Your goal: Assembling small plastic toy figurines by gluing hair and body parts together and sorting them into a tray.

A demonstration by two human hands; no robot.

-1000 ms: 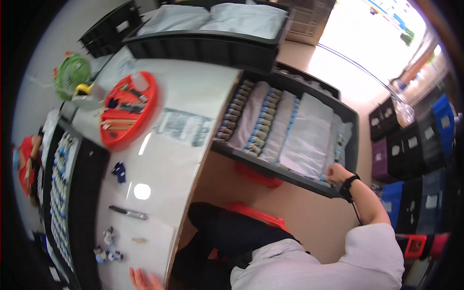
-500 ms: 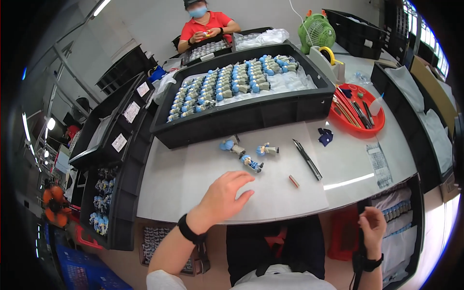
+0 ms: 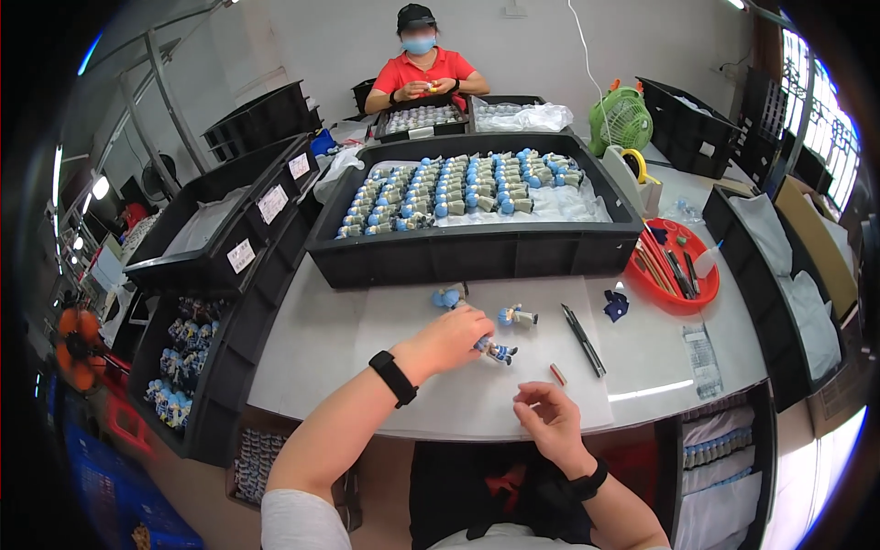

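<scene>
My left hand point(image 3: 452, 339) reaches over the white work sheet, its fingers closed on a small blue-and-white figurine point(image 3: 500, 352); the figurine's head is partly hidden by the fingers and its legs point right. Just beyond the hand lies a blue-haired figurine point(image 3: 449, 298), partly covered. To its right another figurine point(image 3: 518, 316) in beige lies on its side. My right hand point(image 3: 550, 420) hovers at the table's near edge with loosely bent fingers apart and nothing visible in them. Close to it are a short reddish-brown stick point(image 3: 558, 374) and a black pen-like tool point(image 3: 583, 340).
Behind the sheet stands a large black bin point(image 3: 477, 253) with rows of figurines. At right are a red tray point(image 3: 662, 298) of brushes and pens, a dark blue piece point(image 3: 616, 305) and a green fan point(image 3: 626, 119). Black bins point(image 3: 220, 353) flank the left. A co-worker point(image 3: 424, 73) sits opposite.
My left hand has moved forward and closed on the nearest figurine. My right hand has come in from the right to the table's front edge. The view has tilted up slightly.
</scene>
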